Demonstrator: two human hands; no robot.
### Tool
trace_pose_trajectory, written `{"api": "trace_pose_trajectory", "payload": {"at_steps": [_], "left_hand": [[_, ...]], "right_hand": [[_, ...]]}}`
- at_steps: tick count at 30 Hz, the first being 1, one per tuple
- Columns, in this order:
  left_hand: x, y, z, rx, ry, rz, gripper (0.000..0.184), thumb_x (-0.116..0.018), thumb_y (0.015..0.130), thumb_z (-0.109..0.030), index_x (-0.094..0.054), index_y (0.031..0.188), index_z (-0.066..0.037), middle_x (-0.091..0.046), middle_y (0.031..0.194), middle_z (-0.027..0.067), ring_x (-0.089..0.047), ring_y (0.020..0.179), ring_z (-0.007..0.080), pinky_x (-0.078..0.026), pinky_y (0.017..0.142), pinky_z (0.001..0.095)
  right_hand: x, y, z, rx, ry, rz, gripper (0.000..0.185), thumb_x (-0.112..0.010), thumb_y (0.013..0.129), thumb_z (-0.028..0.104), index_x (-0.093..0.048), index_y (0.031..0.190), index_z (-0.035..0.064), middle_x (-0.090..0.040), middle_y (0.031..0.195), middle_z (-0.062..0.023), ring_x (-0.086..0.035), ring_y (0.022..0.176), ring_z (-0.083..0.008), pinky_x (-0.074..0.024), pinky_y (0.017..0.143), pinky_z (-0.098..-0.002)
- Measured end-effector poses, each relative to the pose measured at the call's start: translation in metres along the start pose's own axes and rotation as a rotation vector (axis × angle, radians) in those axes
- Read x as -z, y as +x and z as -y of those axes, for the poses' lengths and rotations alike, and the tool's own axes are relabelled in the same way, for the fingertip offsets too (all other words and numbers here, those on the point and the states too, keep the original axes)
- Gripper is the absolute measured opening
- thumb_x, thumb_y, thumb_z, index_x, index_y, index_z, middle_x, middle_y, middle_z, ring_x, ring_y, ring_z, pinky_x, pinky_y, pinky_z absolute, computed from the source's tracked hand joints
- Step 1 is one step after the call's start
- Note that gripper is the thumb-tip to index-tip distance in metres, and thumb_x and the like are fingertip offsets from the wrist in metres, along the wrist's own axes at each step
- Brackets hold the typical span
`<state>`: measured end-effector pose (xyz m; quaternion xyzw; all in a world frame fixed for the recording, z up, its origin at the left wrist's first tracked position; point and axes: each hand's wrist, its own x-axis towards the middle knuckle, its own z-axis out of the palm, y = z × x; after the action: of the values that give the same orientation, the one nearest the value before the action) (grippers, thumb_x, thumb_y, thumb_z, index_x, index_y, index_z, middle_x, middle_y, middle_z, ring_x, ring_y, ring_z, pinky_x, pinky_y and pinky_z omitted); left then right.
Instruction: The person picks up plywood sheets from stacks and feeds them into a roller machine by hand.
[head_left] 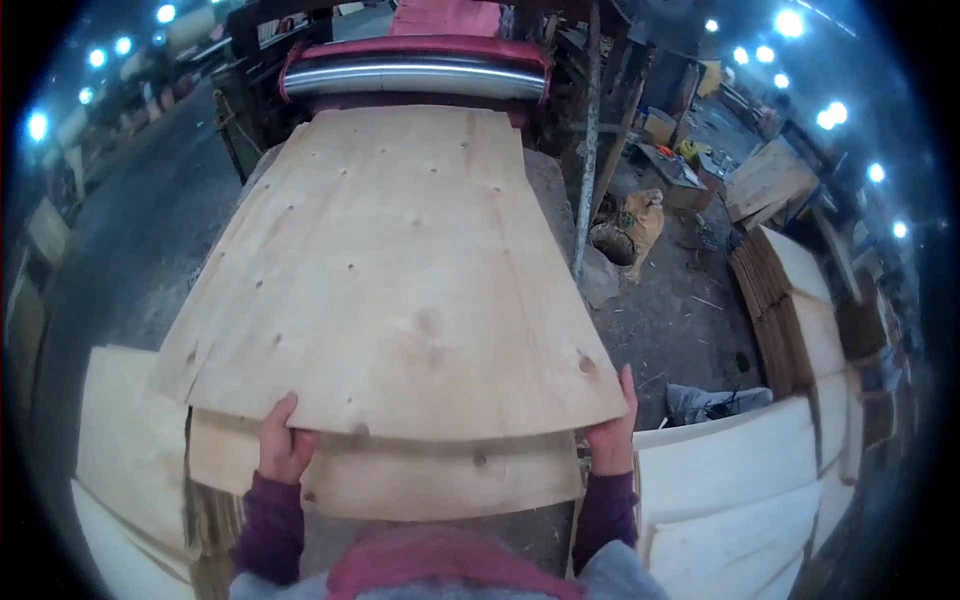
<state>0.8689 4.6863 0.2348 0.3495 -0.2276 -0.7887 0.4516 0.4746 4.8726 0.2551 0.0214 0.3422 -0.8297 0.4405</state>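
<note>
A wide, pale wood veneer sheet (400,280) with scattered knots stretches from my hands toward a machine's roller. My left hand (284,448) grips its near edge left of the middle, thumb on top and fingers under the wood. At the near right corner, my right hand (612,438) is closed on the same sheet, its thumb along the side edge and its other fingers mostly hidden underneath. Below the near edge shows a second veneer sheet (420,485), with a dark knot. The far end of the top sheet lies close to the shiny metal roller (415,80).
Veneer stacks stand at the left (130,440) and at the right (730,460). A taller stack (790,310) rises farther right. A metal post (588,150) stands beside the machine. A sack (645,225) and loose debris lie on the floor to the right.
</note>
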Motion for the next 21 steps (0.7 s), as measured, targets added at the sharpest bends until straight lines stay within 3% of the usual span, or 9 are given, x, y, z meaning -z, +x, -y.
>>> {"api": "trace_pose_trajectory", "payload": {"at_steps": [1,3,5,9,12,14,17,21], "left_hand": [[-0.001,0.021,-0.003,-0.007,-0.003,0.034,0.031,-0.050,0.096,-0.019,-0.055,0.118,0.001,-0.063,0.117,0.0120,-0.061,0.108,0.0220,-0.050,0.093,0.0343],[0.003,0.069,-0.001,-0.006,-0.019,0.057,0.028,-0.050,0.097,-0.017,-0.055,0.117,0.001,-0.063,0.116,0.0117,-0.061,0.107,0.0216,-0.051,0.093,0.0337],[0.010,0.130,0.009,-0.016,-0.044,0.034,0.026,-0.050,0.097,-0.015,-0.055,0.116,0.002,-0.063,0.116,0.0121,-0.061,0.106,0.0219,-0.051,0.093,0.0338],[-0.006,0.232,0.017,-0.006,-0.111,-0.012,0.023,-0.050,0.097,-0.015,-0.056,0.112,0.001,-0.063,0.112,0.0122,-0.061,0.104,0.0236,-0.053,0.089,0.0370],[-0.022,0.291,0.018,-0.032,-0.078,0.009,0.020,-0.052,0.096,-0.016,-0.056,0.109,-0.001,-0.062,0.107,0.0109,-0.062,0.098,0.0223,-0.054,0.083,0.0361],[-0.031,0.326,0.018,-0.019,-0.093,-0.031,0.016,-0.054,0.095,-0.016,-0.056,0.105,-0.003,-0.062,0.100,0.0094,-0.062,0.090,0.0200,-0.054,0.078,0.0336],[-0.010,0.373,0.022,0.120,0.025,0.112,0.010,-0.057,0.094,-0.015,-0.056,0.100,-0.007,-0.061,0.091,0.0054,-0.061,0.082,0.0150,-0.053,0.072,0.0296],[-0.029,0.261,0.038,0.115,0.295,0.158,0.006,-0.060,0.093,-0.016,-0.056,0.095,-0.011,-0.059,0.087,-0.0001,-0.060,0.080,0.0109,-0.052,0.071,0.0280]], "right_hand": [[0.002,0.001,-0.007,0.076,-0.006,-0.011,0.036,-0.050,0.097,0.027,-0.060,0.118,-0.0005,-0.067,0.102,-0.0078,-0.065,0.091,-0.0209,-0.0522,0.081,-0.0345],[0.086,0.015,-0.038,0.195,-0.757,-0.014,0.035,-0.054,0.095,0.025,-0.059,0.119,-0.0004,-0.065,0.113,-0.0134,-0.062,0.105,-0.0244,-0.0491,0.090,-0.0392],[0.111,-0.005,-0.062,0.304,-1.322,-0.069,0.035,-0.058,0.092,0.021,-0.058,0.120,-0.0011,-0.061,0.122,-0.0189,-0.058,0.115,-0.0291,-0.0456,0.097,-0.0441],[0.120,-0.046,-0.100,0.719,-1.940,-0.052,0.042,-0.062,0.085,0.017,-0.056,0.122,-0.0036,-0.054,0.129,-0.0258,-0.052,0.121,-0.0393,-0.0413,0.102,-0.0470],[0.118,-0.064,-0.100,0.704,-1.998,-0.205,0.045,-0.064,0.083,0.017,-0.056,0.122,-0.0039,-0.054,0.129,-0.0275,-0.051,0.119,-0.0444,-0.0415,0.102,-0.0474],[0.121,-0.070,-0.100,0.630,-1.969,-0.248,0.046,-0.064,0.083,0.018,-0.056,0.122,-0.0039,-0.052,0.130,-0.0281,-0.051,0.120,-0.0432,-0.0413,0.103,-0.0461],[0.118,-0.069,-0.094,0.572,-1.973,-0.285,0.045,-0.065,0.083,0.020,-0.057,0.120,-0.0031,-0.056,0.124,-0.0268,-0.055,0.114,-0.0412,-0.0445,0.098,-0.0455],[0.116,-0.059,-0.076,0.427,-1.958,-0.260,0.039,-0.065,0.084,0.024,-0.060,0.111,-0.0043,-0.066,0.100,-0.0214,-0.063,0.094,-0.0385,-0.0501,0.082,-0.0438]]}}
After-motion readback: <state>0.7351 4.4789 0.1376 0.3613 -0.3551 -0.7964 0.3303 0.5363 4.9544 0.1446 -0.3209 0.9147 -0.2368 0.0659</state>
